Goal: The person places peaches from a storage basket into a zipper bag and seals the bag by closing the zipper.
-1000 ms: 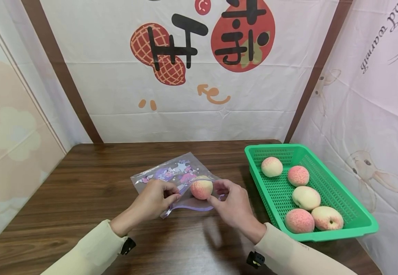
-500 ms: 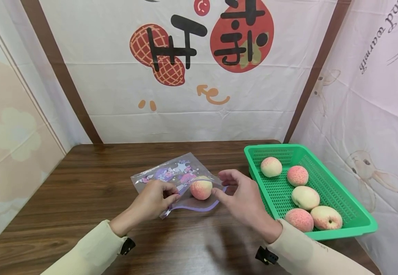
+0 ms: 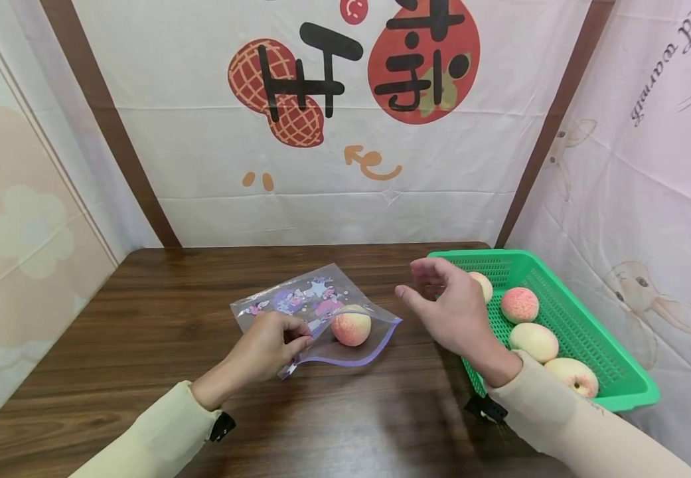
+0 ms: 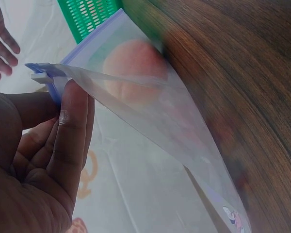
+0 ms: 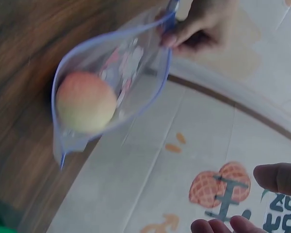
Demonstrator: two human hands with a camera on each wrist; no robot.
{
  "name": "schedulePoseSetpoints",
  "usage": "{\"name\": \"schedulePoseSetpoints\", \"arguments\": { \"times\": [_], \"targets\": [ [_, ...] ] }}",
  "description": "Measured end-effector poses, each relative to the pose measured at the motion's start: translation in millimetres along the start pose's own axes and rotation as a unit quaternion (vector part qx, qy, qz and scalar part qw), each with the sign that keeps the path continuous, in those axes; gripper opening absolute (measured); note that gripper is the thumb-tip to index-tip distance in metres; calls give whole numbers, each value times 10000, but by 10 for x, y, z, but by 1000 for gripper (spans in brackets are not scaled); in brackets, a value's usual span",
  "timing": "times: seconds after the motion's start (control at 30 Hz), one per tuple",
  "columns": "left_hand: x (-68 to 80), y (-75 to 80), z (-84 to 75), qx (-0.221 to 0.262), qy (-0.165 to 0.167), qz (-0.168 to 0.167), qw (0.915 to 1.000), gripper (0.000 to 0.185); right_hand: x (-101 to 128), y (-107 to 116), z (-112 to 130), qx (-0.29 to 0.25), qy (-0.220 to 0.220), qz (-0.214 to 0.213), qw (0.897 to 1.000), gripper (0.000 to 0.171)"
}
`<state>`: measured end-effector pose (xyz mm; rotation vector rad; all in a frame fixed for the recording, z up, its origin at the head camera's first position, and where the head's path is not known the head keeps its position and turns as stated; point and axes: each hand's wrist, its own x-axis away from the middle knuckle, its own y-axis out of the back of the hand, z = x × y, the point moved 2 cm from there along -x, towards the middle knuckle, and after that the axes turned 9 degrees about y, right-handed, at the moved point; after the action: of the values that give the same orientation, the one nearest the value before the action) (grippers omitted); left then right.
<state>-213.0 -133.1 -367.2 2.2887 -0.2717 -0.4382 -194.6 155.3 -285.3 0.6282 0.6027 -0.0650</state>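
Note:
A clear zip bag (image 3: 297, 299) with a purple-edged mouth and printed pink and purple figures lies on the wooden table. My left hand (image 3: 273, 342) pinches its mouth edge near the white slider (image 4: 40, 77). One pink-and-cream peach (image 3: 351, 326) sits inside the bag, just behind the parted mouth, as the right wrist view also shows. My right hand (image 3: 455, 309) is held in the air between the bag and the green basket, fingers apart from the thumb and nothing in them. It overlaps the basket's left side in the head view.
The green basket (image 3: 596, 318) stands on the right of the table. In it are several peaches, among them a pink one (image 3: 520, 305) and a cream one (image 3: 534, 342). Printed cloth (image 3: 333, 212) hangs behind the table and at both sides.
My right hand has let go of the bag's right edge and moved right and up toward the basket. The bag's mouth corner now shows. My left hand keeps its pinch in place.

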Motion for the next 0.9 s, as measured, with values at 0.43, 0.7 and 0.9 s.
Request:
{"name": "schedulePoseSetpoints", "arguments": {
  "times": [0.43,0.7,0.9],
  "targets": [
    [13,6,-9,52,188,100,9998,21,-240,271,-367,577,-431,-37,9974,46],
    [22,0,-2,90,186,121,9997,18,-321,373,-652,647,-568,8,9963,50],
    [19,3,0,100,193,131,9997,19,-364,423,-805,759,-582,-51,9954,51]
  ]
}}
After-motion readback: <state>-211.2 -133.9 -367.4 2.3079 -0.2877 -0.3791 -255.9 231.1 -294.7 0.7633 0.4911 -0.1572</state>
